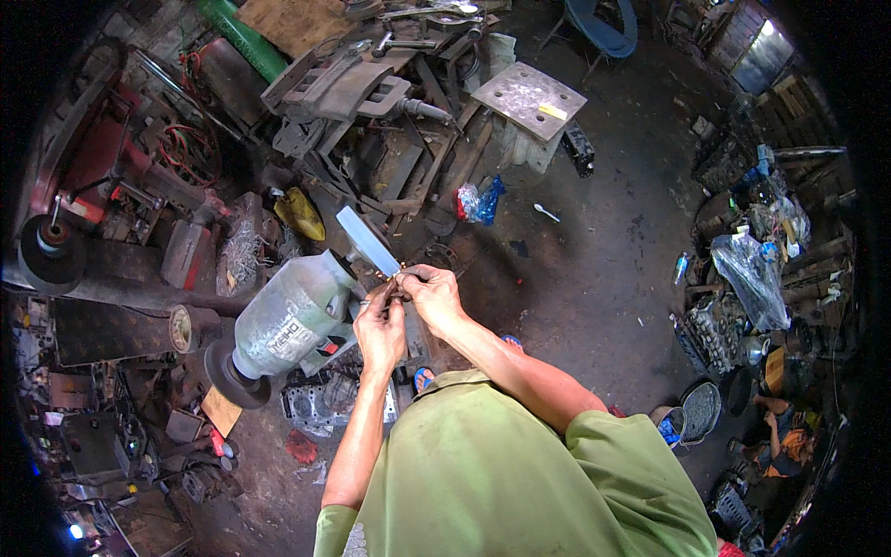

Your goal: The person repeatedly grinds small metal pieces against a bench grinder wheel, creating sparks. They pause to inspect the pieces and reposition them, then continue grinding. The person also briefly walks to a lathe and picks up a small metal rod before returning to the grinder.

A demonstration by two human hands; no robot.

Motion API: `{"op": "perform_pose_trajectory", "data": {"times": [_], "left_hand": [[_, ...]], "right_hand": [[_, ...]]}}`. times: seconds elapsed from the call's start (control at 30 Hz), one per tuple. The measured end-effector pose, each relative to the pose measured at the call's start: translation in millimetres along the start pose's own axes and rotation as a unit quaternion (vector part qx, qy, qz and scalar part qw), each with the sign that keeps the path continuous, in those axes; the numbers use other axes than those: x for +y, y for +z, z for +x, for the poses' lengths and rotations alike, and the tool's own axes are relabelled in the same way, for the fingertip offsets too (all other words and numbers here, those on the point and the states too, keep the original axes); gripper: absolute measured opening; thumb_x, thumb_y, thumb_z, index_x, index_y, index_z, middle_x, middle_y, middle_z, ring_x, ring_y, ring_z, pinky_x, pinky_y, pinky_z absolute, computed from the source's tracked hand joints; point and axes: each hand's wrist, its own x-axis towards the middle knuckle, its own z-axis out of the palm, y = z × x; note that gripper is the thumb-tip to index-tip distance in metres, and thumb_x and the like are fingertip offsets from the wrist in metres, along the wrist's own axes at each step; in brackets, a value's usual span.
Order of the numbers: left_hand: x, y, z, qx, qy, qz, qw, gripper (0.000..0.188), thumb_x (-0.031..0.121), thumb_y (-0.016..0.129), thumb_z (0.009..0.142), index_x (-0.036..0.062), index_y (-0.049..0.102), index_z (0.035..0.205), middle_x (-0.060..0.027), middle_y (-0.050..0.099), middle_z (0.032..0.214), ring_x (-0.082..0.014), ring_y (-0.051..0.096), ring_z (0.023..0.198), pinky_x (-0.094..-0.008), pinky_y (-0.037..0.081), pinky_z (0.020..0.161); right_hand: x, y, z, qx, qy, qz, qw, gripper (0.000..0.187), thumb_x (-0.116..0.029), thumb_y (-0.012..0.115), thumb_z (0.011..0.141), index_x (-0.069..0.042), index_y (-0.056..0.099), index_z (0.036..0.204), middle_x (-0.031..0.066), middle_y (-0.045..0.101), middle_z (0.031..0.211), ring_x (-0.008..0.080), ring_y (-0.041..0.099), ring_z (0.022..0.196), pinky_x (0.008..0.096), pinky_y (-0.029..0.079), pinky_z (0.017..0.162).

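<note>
A bench grinder [292, 311] with a grey-green body stands in front of me to the left. Its pale blue-grey grinding wheel [367, 239] is at the far end, and a second dark wheel [232, 373] is at the near end. My left hand [379, 327] and my right hand [432, 295] are close together, fingers closed on a small dark metal piece [397, 287]. That piece meets the wheel's lower edge, where orange sparks show. Fingers cover most of it, so its exact kind is hidden.
Ahead stands a cluttered workbench with a vise [357, 88] and a hammer [401, 43]. A drilled metal plate [529, 100] lies to its right. Red machinery [93, 172] fills the left. An engine part [320, 404] lies below the grinder. Another person [784, 441] sits at the far right.
</note>
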Motion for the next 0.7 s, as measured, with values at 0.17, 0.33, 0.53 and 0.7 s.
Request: {"op": "perform_pose_trajectory", "data": {"times": [0.17,0.33,0.53,0.7], "left_hand": [[3,4,2,0.001,0.011,-0.014,1.0,0.028,0.003,0.058,0.087,0.0021,0.065,0.114,-0.0121,0.068,0.104,-0.0185,0.066,0.094,-0.0298,0.051,0.082],[2,7,0,-0.008,-0.014,-0.03,0.999,0.025,0.005,0.059,0.088,0.0004,0.065,0.112,-0.0115,0.068,0.103,-0.0173,0.065,0.094,-0.0295,0.05,0.084],[-7,7,-5,-0.035,-0.151,-0.273,0.949,0.016,0.01,0.06,0.093,-0.0003,0.065,0.104,-0.005,0.067,0.088,-0.0104,0.06,0.075,-0.0243,0.048,0.067],[-12,4,-16,-0.056,-0.23,-0.395,0.888,0.014,0.01,0.063,0.091,0.0013,0.065,0.102,-0.003,0.067,0.087,-0.0097,0.06,0.076,-0.0233,0.047,0.066]], "right_hand": [[-5,-1,-1,0.011,0.004,0.017,1.0,0.012,-0.005,0.062,0.088,0.004,0.069,0.09,0.0053,0.068,0.078,0.0085,0.057,0.07,0.0249,0.046,0.062],[-18,-5,-6,0.025,0.004,-0.013,1.0,0.012,-0.005,0.063,0.087,0.004,0.069,0.09,0.0051,0.067,0.077,0.0089,0.058,0.069,0.0242,0.047,0.06],[-40,-20,-31,-0.036,0.025,-0.076,0.996,0.013,-0.007,0.065,0.087,0.005,0.07,0.09,0.0049,0.068,0.077,0.0085,0.057,0.065,0.0248,0.046,0.057],[-46,-23,-40,-0.074,0.054,-0.116,0.989,0.014,-0.006,0.065,0.086,0.004,0.07,0.094,0.0047,0.068,0.077,0.0075,0.056,0.064,0.0231,0.045,0.057]]}}
